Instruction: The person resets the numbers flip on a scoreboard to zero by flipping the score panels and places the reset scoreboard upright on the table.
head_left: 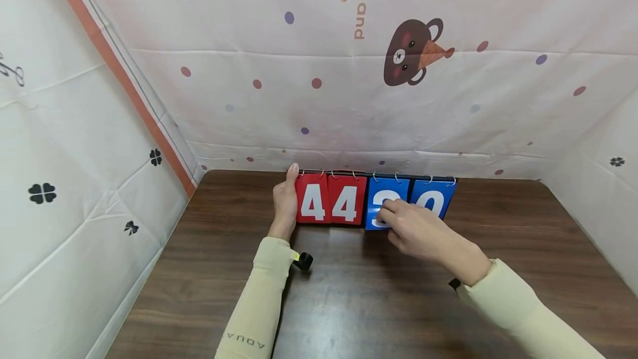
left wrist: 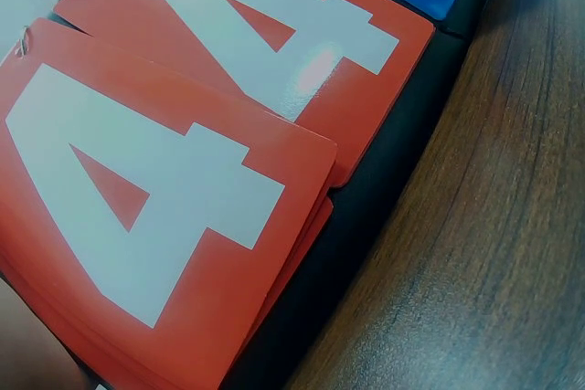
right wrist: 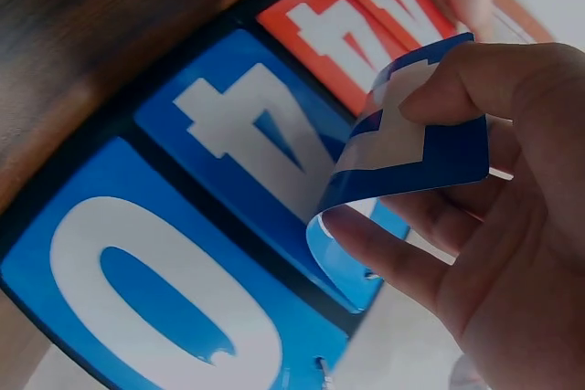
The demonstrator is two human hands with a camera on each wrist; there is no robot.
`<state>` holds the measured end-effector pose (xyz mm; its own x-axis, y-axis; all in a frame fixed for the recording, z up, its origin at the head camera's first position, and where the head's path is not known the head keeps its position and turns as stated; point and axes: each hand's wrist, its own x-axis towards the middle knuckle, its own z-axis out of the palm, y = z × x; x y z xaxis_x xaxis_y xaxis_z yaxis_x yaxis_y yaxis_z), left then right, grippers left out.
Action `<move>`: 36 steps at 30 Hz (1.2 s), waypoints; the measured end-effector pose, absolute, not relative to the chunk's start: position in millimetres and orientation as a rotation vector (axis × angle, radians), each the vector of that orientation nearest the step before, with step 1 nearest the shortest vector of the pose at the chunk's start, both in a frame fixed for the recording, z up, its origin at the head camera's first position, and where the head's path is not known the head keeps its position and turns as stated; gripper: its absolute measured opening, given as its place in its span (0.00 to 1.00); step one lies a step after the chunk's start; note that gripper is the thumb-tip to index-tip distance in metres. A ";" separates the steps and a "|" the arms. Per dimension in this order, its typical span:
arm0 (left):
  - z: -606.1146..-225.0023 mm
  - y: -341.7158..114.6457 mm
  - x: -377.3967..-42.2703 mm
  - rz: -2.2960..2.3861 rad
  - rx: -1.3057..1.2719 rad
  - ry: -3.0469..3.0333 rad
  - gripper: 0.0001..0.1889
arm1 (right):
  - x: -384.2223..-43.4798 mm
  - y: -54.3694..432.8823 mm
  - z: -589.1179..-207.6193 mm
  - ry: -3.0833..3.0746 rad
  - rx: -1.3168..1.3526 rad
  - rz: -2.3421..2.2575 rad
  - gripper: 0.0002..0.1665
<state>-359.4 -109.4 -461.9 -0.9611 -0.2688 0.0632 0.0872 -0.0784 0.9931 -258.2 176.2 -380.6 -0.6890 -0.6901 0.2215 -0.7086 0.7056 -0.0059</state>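
Note:
A tabletop flip scoreboard (left wrist: 366, 207) has ringed number cards on a black backing. Its left red card (head_left: 313, 218) and the second red card (head_left: 346, 219) each read 4. My left hand (head_left: 286, 201) holds the board's left end, thumb up along the edge; the other fingers are hidden behind. With my right hand (right wrist: 512, 253) I pinch a blue card (right wrist: 457, 148), bent up from its ring between thumb and fingers. Beneath it, another blue card (right wrist: 219, 162) shows a 4. The outermost blue card (right wrist: 164, 289) reads 0, partly covered by my hand in the head view.
The scoreboard is at the back of a dark wooden table (head_left: 329, 314), close to a white printed cloth backdrop (head_left: 239, 115). Similar cloth hangs at the left (head_left: 80, 170) and right. Small black devices sit at both wrists.

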 end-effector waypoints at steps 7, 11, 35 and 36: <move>-461.2 -109.0 -359.3 -2.129 0.199 -1.945 0.34 | -267.4 177.7 -391.7 -2.723 1.101 0.121 0.19; -460.4 -108.2 -359.3 -2.127 0.200 -1.944 0.34 | -271.6 179.3 -398.6 -2.706 1.099 0.111 0.19; -459.5 -109.1 -358.4 -2.134 0.205 -1.942 0.33 | -284.5 184.2 -427.6 -2.618 1.103 0.004 0.27; -459.5 -109.2 -358.4 -2.133 0.206 -1.944 0.33 | -285.2 184.5 -428.9 -2.616 1.100 0.002 0.28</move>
<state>-358.4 -109.2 -459.5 -0.9594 -0.2753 0.0614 0.0867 -0.0806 0.9930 -285.2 184.5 -428.9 -0.6606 -0.6979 0.2767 -0.6983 0.7066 0.1148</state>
